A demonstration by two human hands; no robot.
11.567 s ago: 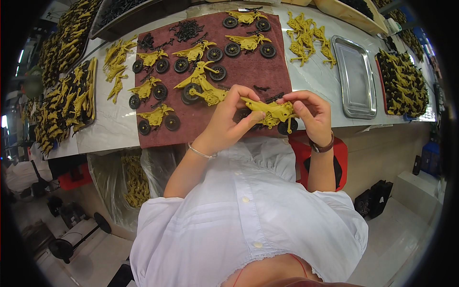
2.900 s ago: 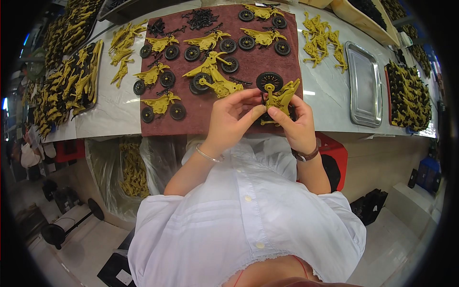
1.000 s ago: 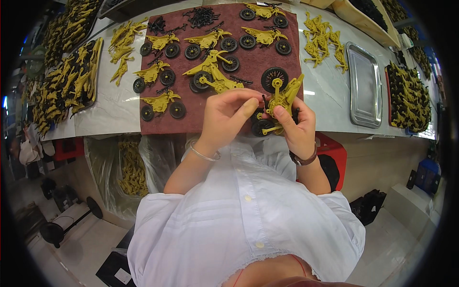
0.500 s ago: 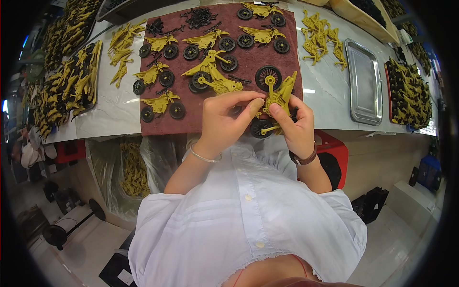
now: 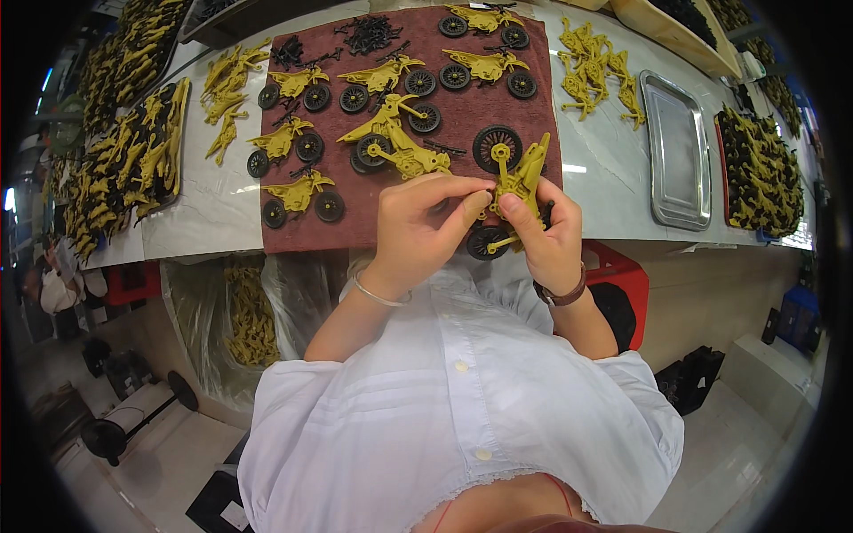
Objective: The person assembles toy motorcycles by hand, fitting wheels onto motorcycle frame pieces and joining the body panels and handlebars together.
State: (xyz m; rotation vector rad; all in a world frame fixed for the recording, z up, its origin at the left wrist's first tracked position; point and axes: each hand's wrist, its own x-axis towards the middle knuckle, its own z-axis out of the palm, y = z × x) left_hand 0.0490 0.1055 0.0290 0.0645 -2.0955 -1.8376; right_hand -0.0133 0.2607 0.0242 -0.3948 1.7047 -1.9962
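My right hand (image 5: 549, 226) is closed round a yellow toy motorcycle (image 5: 522, 178) with black wheels, held tilted just above the table's front edge. Its thumb presses on the yellow body. From the other side my left hand (image 5: 426, 222) reaches in, thumb and forefinger pinched together at the body's edge. Whatever sits between those fingertips is too small to make out. Beside my left hand, another toy motorcycle (image 5: 404, 147) lies on a dark red cloth (image 5: 355, 226). Several more yellow motorcycles with black wheels lie on the cloth behind it.
Small black parts (image 5: 369, 34) are heaped at the cloth's far side. Loose yellow parts (image 5: 593, 67) lie right of the cloth, near a bare metal tray (image 5: 677, 213). Loaded trays of yellow and black pieces (image 5: 760, 178) stand at both sides. A red stool (image 5: 629, 280) is below the table.
Both hands keep nearly the same pose. The held motorcycle has shifted very slightly downward; its hold is unchanged.
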